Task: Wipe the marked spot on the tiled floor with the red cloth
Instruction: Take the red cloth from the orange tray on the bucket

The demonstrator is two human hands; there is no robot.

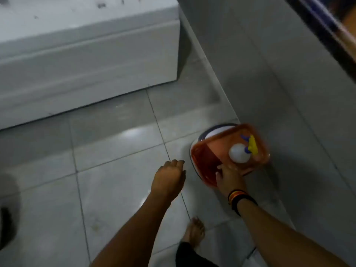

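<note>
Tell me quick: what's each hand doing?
Left hand: open, empty, above the floor.
Right hand: reaching into the orange basket; grip cannot be told.

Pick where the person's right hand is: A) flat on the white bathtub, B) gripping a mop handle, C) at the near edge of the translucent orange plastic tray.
C: the right hand reaches into the near edge of the orange tray beside the white bottle.

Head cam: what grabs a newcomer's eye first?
The orange tub by the wall at right, bright against the grey tiled floor, with a white spray bottle inside. The right hand reaches into the tub, and the left hand hangs empty above the floor. A big white bathtub fills the upper left.
</note>
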